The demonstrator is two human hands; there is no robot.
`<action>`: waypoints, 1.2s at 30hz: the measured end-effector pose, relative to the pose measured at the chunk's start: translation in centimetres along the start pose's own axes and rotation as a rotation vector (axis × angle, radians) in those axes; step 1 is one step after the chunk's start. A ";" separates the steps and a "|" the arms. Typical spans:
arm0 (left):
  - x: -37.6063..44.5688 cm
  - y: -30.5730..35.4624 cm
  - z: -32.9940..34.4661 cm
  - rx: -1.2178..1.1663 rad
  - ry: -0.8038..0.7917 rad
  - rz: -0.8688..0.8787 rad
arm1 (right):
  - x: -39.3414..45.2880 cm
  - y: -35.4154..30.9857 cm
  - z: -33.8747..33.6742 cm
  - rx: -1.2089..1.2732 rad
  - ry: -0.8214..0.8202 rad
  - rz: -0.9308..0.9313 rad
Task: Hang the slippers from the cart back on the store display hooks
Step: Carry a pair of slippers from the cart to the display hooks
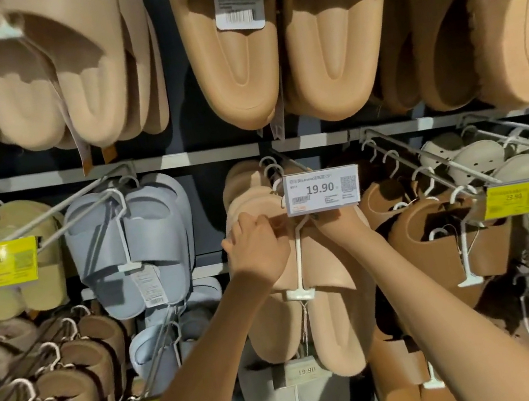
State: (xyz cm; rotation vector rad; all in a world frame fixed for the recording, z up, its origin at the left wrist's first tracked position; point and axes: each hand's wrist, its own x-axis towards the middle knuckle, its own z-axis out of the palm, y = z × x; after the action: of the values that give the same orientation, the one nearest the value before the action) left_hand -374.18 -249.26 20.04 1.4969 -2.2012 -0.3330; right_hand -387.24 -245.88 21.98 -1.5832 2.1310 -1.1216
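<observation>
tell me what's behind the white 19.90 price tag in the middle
Behind the white 19.90 price tag, white hanger hooks of more peach foam slippers queue on the peg. The right hand reaches under it; its fingers and the peg's tip are covered.

Slippers hanging in rows on a store wall

The slipper pair hangs in the middle, under the price tag. The left hand is on its left side and the right hand reaches behind the tag. More slippers hang above and on both sides.
</observation>
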 end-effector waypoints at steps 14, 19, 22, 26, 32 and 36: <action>-4.6 6.0 0.6 0.049 0.022 0.167 | -7.7 2.1 -8.3 -0.266 0.395 -0.110; -9.3 12.2 2.3 0.039 -0.105 0.320 | -14.1 5.8 -13.9 -0.390 0.466 0.001; -12.7 18.1 3.3 -0.021 -0.135 0.454 | -19.0 8.4 -18.5 -0.421 0.511 0.117; -18.3 27.0 4.6 -0.017 -0.194 0.637 | -27.4 12.5 -25.4 -0.510 0.614 0.295; -27.8 38.9 8.9 -0.115 -0.350 0.904 | -41.0 17.1 -33.5 -0.612 0.767 0.590; -35.1 45.6 11.0 -0.147 -0.406 1.118 | -49.8 19.0 -37.6 -0.633 0.903 0.773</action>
State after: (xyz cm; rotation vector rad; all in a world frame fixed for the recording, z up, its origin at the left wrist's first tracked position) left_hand -405.94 -200.11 22.38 -0.0308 -2.8392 -0.4033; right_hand -404.85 -183.06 22.16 -0.1474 3.4572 -0.9916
